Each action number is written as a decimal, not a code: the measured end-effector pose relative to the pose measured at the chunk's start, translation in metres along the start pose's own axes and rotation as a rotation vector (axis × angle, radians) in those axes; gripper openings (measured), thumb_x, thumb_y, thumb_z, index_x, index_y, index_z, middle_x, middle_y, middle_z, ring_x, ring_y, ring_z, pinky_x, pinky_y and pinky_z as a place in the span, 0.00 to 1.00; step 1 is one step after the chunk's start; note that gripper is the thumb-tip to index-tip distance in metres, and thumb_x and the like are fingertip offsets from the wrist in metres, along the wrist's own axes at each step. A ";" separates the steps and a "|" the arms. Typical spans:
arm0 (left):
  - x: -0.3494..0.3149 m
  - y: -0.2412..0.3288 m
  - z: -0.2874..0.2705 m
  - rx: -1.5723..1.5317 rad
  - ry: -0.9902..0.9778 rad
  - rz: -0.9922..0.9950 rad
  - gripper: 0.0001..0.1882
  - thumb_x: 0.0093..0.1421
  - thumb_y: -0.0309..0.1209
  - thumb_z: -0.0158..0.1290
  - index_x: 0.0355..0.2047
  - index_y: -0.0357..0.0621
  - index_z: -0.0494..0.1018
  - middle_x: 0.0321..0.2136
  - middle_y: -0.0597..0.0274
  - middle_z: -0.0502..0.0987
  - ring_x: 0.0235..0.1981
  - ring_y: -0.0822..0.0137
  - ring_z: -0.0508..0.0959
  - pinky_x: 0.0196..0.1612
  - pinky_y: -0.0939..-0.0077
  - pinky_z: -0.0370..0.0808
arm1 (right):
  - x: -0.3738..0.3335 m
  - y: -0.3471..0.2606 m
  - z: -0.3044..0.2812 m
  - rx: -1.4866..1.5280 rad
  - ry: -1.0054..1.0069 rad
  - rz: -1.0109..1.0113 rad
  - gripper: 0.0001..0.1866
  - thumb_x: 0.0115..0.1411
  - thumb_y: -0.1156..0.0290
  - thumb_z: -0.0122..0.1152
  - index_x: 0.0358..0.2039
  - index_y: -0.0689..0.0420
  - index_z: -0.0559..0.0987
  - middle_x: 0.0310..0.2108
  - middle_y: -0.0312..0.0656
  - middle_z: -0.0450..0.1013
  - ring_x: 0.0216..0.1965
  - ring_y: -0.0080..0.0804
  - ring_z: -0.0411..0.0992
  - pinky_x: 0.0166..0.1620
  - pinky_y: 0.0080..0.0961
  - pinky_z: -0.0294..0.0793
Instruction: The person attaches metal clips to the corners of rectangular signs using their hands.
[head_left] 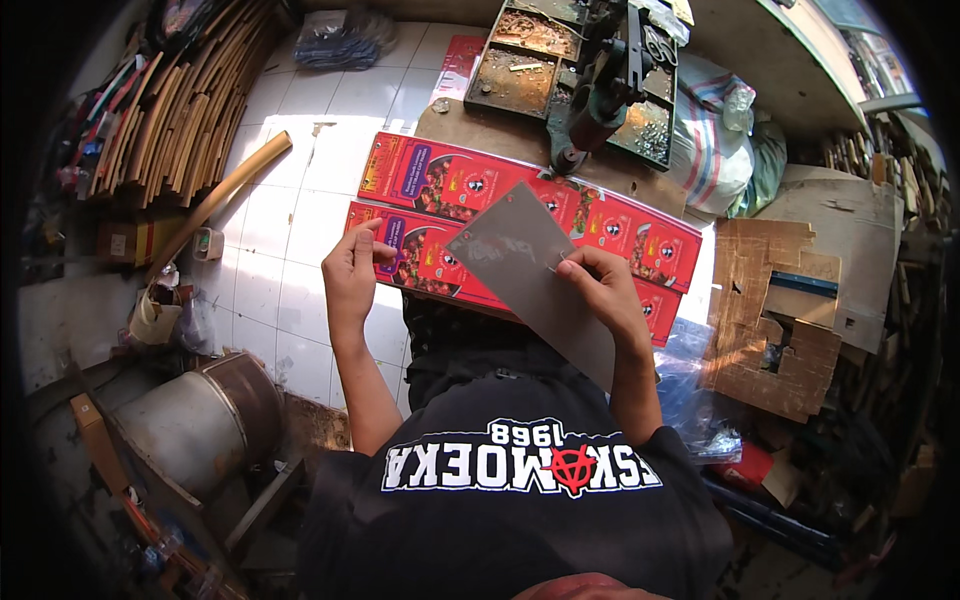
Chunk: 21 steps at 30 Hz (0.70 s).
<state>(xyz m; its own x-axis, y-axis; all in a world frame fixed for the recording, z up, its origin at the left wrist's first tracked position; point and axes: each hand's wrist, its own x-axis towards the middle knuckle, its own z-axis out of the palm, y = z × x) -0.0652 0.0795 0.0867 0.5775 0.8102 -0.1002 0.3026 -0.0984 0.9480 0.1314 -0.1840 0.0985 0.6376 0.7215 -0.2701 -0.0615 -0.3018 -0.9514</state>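
Note:
In my right hand is a thin grey rectangular sheet, pinched near its right edge between thumb and fingers. A small wire-like piece shows at the fingertips, too small to make out. The sheet tilts over two long red printed panels lying side by side in front of me and covers part of them. At the left end of the nearer red panel, my left hand hovers with loosely bent fingers apart, apparently holding nothing. Whether it touches the panel I cannot tell.
Beyond the panels stands a dark hand press on a compartmented tray of small metal bits. Stacked cardboard strips and a curved wooden handle are at left. A metal drum stands lower left; torn cardboard lies right.

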 end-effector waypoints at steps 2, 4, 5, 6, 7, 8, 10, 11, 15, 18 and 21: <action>-0.004 0.014 0.020 -0.109 -0.141 0.028 0.18 0.69 0.37 0.46 0.43 0.32 0.77 0.25 0.55 0.80 0.29 0.74 0.78 0.35 0.78 0.74 | 0.000 -0.001 0.000 0.015 0.015 0.013 0.11 0.61 0.67 0.62 0.31 0.64 0.80 0.24 0.31 0.73 0.28 0.15 0.67 0.32 0.17 0.66; -0.005 0.021 0.037 -0.138 -0.290 0.071 0.18 0.70 0.36 0.45 0.44 0.31 0.75 0.28 0.55 0.80 0.32 0.73 0.78 0.39 0.79 0.74 | -0.001 -0.002 -0.002 0.023 0.031 0.006 0.11 0.61 0.67 0.62 0.31 0.64 0.79 0.23 0.31 0.73 0.27 0.15 0.67 0.31 0.17 0.66; -0.003 0.021 0.040 -0.087 -0.305 0.096 0.18 0.70 0.36 0.46 0.43 0.31 0.76 0.29 0.55 0.80 0.31 0.73 0.79 0.38 0.78 0.74 | -0.001 -0.002 -0.004 0.027 0.041 0.002 0.11 0.61 0.66 0.62 0.31 0.64 0.79 0.23 0.31 0.73 0.27 0.15 0.67 0.31 0.17 0.66; 0.001 0.021 0.043 -0.031 -0.319 0.123 0.17 0.69 0.36 0.47 0.41 0.31 0.76 0.30 0.54 0.81 0.31 0.72 0.79 0.37 0.77 0.75 | -0.001 -0.001 -0.005 0.020 0.046 -0.010 0.12 0.61 0.66 0.62 0.31 0.64 0.79 0.22 0.31 0.73 0.27 0.15 0.67 0.31 0.17 0.66; 0.004 0.022 0.045 0.024 -0.333 0.150 0.17 0.69 0.37 0.47 0.39 0.31 0.77 0.30 0.54 0.81 0.31 0.72 0.79 0.36 0.77 0.75 | -0.001 -0.001 -0.007 0.014 0.053 -0.021 0.12 0.61 0.66 0.62 0.30 0.64 0.79 0.22 0.31 0.73 0.27 0.15 0.67 0.31 0.17 0.66; 0.007 0.020 0.045 0.031 -0.297 0.148 0.18 0.69 0.37 0.46 0.36 0.31 0.76 0.30 0.55 0.80 0.30 0.71 0.79 0.37 0.77 0.75 | -0.002 0.000 -0.008 0.008 0.060 -0.033 0.12 0.61 0.66 0.62 0.30 0.64 0.79 0.22 0.30 0.72 0.27 0.15 0.67 0.31 0.17 0.66; 0.010 0.018 0.041 -0.079 -0.133 0.141 0.18 0.70 0.36 0.45 0.33 0.31 0.75 0.28 0.57 0.79 0.30 0.71 0.79 0.37 0.77 0.75 | -0.004 -0.002 -0.011 0.030 0.071 -0.010 0.11 0.61 0.67 0.62 0.30 0.64 0.79 0.22 0.30 0.72 0.27 0.14 0.67 0.31 0.16 0.66; 0.012 0.017 0.038 -0.134 -0.051 0.136 0.19 0.70 0.36 0.44 0.32 0.31 0.75 0.27 0.57 0.79 0.30 0.71 0.79 0.36 0.77 0.75 | -0.005 -0.002 -0.012 0.041 0.076 0.001 0.11 0.61 0.67 0.62 0.30 0.64 0.79 0.22 0.30 0.72 0.27 0.14 0.67 0.31 0.16 0.65; 0.020 0.011 -0.001 -0.113 0.244 0.038 0.24 0.71 0.44 0.41 0.26 0.35 0.69 0.15 0.63 0.72 0.25 0.72 0.77 0.33 0.79 0.74 | -0.005 0.002 -0.022 0.074 0.143 -0.025 0.10 0.61 0.68 0.62 0.29 0.63 0.78 0.23 0.29 0.72 0.27 0.13 0.67 0.31 0.15 0.66; 0.025 -0.006 -0.027 -0.217 0.355 0.041 0.09 0.67 0.30 0.42 0.36 0.35 0.67 0.28 0.57 0.73 0.26 0.68 0.78 0.35 0.75 0.75 | -0.005 0.002 -0.028 0.103 0.188 -0.018 0.09 0.61 0.68 0.62 0.29 0.62 0.79 0.24 0.29 0.73 0.28 0.13 0.68 0.32 0.15 0.66; 0.022 -0.002 -0.023 -0.277 0.393 0.119 0.12 0.61 0.21 0.43 0.46 0.35 0.65 0.42 0.52 0.70 0.33 0.65 0.79 0.42 0.71 0.76 | -0.004 0.000 -0.029 0.163 0.183 -0.010 0.10 0.61 0.68 0.62 0.29 0.61 0.79 0.24 0.29 0.73 0.28 0.13 0.69 0.32 0.15 0.66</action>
<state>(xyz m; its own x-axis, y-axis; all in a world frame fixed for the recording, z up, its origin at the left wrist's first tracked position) -0.0704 0.1104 0.0895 0.2503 0.9645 0.0849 0.0080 -0.0897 0.9959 0.1513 -0.2049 0.1038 0.7663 0.5946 -0.2436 -0.1684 -0.1800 -0.9692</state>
